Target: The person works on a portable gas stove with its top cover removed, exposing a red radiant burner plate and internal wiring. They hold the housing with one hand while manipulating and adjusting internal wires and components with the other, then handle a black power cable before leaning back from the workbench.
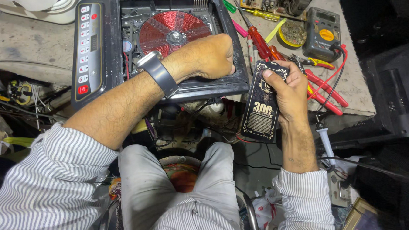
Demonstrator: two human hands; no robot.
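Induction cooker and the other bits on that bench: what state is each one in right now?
Induction cooker: top plate off, red coil exposed.
Left hand: closed in a fist, reaching inside the cooker.
Right hand: fingers wrapped round a black box.
Black box: held upright, closed.
Multimeter: lying flat, red lead attached.
Red screwdriver: lying loose.

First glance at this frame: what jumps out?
The opened induction cooktop at top centre, cover off, with its red coil exposed. The left hand, fist closed, rests inside the housing by the coil, a dark watch on the wrist. The right hand holds a slim black box with gold ornament upright just off the cooktop's right edge; screwdrivers and a multimeter lie behind it.
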